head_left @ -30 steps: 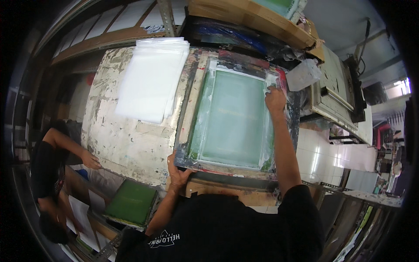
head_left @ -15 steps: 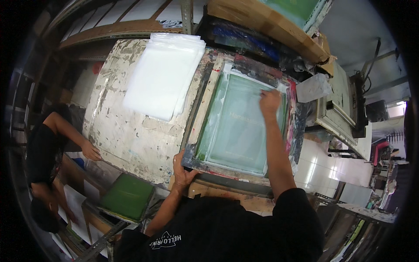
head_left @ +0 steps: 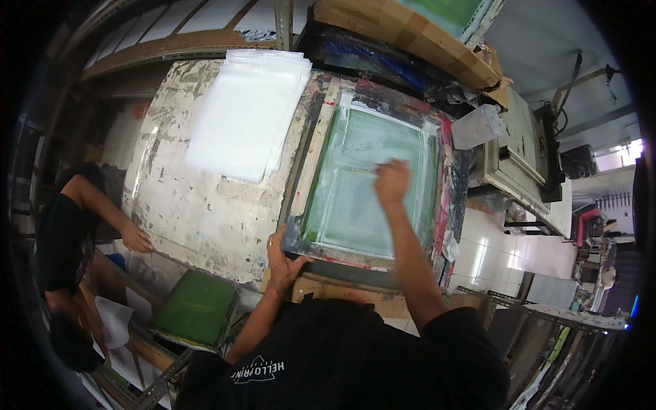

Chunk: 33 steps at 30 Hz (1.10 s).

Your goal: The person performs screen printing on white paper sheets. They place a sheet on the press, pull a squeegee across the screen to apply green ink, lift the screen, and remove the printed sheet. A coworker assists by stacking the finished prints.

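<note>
A screen-printing frame (head_left: 418, 266) with a pale green mesh (head_left: 362, 212) lies in front of me, white residue along its inner edges. My left hand (head_left: 281, 265) grips the frame's near left corner, its thumb along the near edge. Over the middle of the mesh is my right hand (head_left: 392, 183), closed like a fist and slightly blurred. Whatever it holds is hidden. Curved wipe marks (head_left: 352, 154) show on the mesh beside it, and the hand covers part of the lettering there.
A stack of translucent white sheets (head_left: 246, 116) lies on the paint-worn table (head_left: 205, 219). At the left, a co-worker's hand (head_left: 135, 237) rests at the table edge. A green screen (head_left: 195, 307) stands below. A translucent plastic container (head_left: 478, 128) sits beyond the frame's right side.
My right hand has moved left and nearer across the mesh, and curved streaks now show there. My left hand keeps its hold on the frame corner. The whole view has shifted slightly.
</note>
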Each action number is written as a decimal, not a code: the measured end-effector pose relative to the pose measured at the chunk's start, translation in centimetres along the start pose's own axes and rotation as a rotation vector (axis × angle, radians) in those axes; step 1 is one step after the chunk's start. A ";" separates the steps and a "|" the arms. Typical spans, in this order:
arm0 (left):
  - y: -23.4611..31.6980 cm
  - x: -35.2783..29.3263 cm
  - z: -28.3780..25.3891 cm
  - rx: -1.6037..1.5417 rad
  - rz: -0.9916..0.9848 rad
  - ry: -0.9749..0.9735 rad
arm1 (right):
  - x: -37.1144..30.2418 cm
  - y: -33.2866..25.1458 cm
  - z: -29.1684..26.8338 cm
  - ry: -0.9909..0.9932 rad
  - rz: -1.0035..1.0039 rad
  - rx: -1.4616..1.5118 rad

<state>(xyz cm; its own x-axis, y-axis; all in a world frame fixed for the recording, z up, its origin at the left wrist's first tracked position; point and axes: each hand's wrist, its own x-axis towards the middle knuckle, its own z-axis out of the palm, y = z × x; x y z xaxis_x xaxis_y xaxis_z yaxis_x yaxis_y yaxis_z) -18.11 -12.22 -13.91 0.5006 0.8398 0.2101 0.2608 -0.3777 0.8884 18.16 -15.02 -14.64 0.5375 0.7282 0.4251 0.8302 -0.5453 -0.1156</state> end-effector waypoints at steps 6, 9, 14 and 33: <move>0.1 0.2 0.3 -0.020 -0.002 0.014 | -2.7 3.1 -0.9 -0.020 0.453 -0.042; -0.2 0.4 0.3 0.011 0.018 0.011 | -2.5 -8.1 -0.4 -0.181 0.091 0.212; -0.8 0.0 0.4 0.014 0.032 0.046 | -4.1 -2.5 -1.9 -0.146 0.108 0.180; -0.9 -0.1 0.4 0.093 0.046 0.049 | -10.5 0.7 -11.7 -0.442 0.489 0.175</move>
<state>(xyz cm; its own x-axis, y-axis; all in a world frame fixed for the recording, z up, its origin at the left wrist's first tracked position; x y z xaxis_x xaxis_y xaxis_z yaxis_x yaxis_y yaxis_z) -18.08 -12.13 -14.87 0.4733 0.8381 0.2713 0.3155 -0.4488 0.8361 11.35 -27.94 -8.70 0.8359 0.5367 -0.1151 0.4682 -0.8065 -0.3610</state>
